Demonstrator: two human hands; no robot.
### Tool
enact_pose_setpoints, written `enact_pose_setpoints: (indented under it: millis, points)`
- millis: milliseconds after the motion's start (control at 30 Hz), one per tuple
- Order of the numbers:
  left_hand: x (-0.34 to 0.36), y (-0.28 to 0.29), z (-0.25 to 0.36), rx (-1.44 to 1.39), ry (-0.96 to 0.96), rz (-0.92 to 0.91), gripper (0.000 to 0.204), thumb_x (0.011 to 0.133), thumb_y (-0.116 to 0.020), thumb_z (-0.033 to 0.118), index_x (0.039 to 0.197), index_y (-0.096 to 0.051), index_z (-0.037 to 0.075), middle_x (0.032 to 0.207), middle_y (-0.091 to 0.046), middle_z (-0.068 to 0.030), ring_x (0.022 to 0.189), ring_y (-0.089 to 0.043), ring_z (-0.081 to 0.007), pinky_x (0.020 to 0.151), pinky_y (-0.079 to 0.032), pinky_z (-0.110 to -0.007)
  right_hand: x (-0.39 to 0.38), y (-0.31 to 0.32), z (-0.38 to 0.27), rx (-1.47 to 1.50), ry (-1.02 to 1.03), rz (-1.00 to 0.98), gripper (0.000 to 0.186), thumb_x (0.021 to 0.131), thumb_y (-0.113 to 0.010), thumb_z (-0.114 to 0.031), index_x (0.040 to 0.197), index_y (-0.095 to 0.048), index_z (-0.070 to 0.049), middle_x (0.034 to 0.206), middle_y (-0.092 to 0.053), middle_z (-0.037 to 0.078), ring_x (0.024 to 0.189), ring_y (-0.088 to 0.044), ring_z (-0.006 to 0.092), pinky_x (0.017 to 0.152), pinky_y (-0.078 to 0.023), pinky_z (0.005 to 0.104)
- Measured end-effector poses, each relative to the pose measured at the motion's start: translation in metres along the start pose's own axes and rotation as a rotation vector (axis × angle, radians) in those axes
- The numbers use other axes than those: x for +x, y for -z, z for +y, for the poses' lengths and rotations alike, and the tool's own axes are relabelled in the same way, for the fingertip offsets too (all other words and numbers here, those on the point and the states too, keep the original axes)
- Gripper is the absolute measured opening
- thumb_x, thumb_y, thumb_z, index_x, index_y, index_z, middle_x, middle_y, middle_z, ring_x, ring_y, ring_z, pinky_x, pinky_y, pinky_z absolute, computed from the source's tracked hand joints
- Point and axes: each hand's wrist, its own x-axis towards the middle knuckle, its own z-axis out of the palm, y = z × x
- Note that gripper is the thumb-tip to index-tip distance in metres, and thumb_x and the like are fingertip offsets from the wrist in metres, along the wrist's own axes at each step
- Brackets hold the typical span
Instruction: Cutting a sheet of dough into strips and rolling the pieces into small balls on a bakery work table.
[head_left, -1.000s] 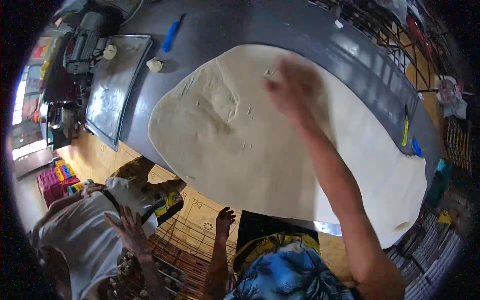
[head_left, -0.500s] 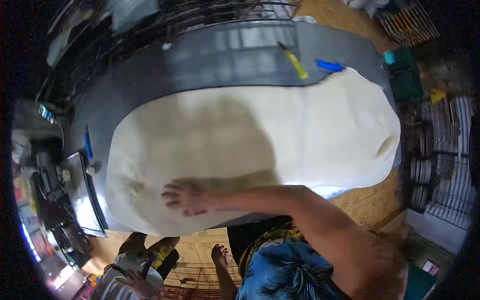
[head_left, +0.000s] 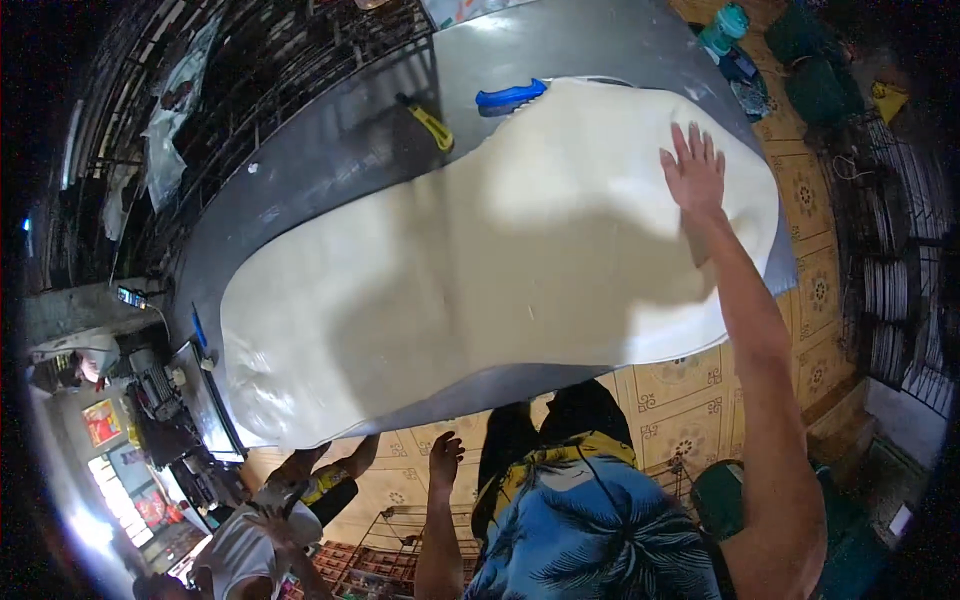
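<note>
A large cream-coloured sheet, looking like soft dough (head_left: 400,270), spreads across a dark grey table (head_left: 330,150). My right hand (head_left: 695,172) lies flat on its right end with the fingers spread, holding nothing. Small dents and wrinkles show at the sheet's left end. My left hand (head_left: 445,462) hangs in front of the table's near edge, apart from the sheet. Its fingers are loosely bent and a little apart, and nothing shows in them. Past the sheet's far edge lie a blue-handled brush (head_left: 510,96) and a yellow cutter knife (head_left: 430,124).
Another person (head_left: 255,530) in a light shirt is at the lower left, close to the table. Dark metal racks (head_left: 280,60) stand along the far left side. Stacked trays (head_left: 885,300) line the right, beyond the tiled floor (head_left: 810,250). A blue-handled tool (head_left: 198,325) rests at the table's left end.
My right hand has moved from the left part of the sheet to its right end. The view has shifted, and a strip of grey table now shows along the sheet's near edge.
</note>
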Motion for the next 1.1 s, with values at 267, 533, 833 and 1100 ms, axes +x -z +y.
enact_pose_setpoints:
  millis: [267,533,833,1100]
  points:
    - [0.024,-0.035,-0.043,-0.150,0.031,-0.110,0.044,0.105,-0.063,0.022,0.144,-0.055,0.003,0.107,-0.070,-0.0097,0.084,-0.067,-0.0190,0.069,-0.051,-0.031,-0.213,0.077,-0.184,0.443,0.338,-0.275,0.089,0.093,-0.063,-0.052,0.162,-0.033,-0.004,0.167,-0.023,0.032,0.154,-0.017,0.0561,0.124,-0.007,0.0703]
    - [0.012,-0.045,-0.060,-0.397,0.089,-0.050,0.035,0.103,-0.061,0.012,0.137,-0.059,0.002,0.104,-0.070,-0.0116,0.077,-0.068,-0.0203,0.064,-0.052,-0.031,-0.215,0.092,-0.071,0.699,0.825,-0.467,0.061,0.091,-0.067,-0.038,0.147,-0.056,-0.016,0.157,-0.048,0.015,0.149,-0.037,0.0386,0.121,-0.025,0.0662]
    - [-0.039,-0.182,-0.023,0.019,0.027,0.142,0.040,0.104,-0.061,0.022,0.138,-0.060,0.002,0.109,-0.071,-0.0113,0.086,-0.065,-0.0172,0.074,-0.054,-0.032,0.049,0.013,0.053,0.202,-0.005,-0.011,0.076,0.105,-0.043,-0.057,0.164,-0.031,-0.011,0.168,-0.027,0.027,0.155,-0.024,0.0475,0.125,-0.016,0.0633]
    - [-0.027,-0.290,0.037,0.159,-0.129,-0.024,0.040,0.103,-0.064,0.022,0.136,-0.062,0.001,0.104,-0.073,-0.0086,0.090,-0.067,-0.0166,0.079,-0.054,-0.031,0.012,0.021,0.183,0.305,0.608,-0.115,0.062,0.101,-0.054,-0.032,0.157,-0.043,-0.011,0.160,-0.042,0.024,0.152,-0.035,0.0410,0.126,-0.025,0.0537]
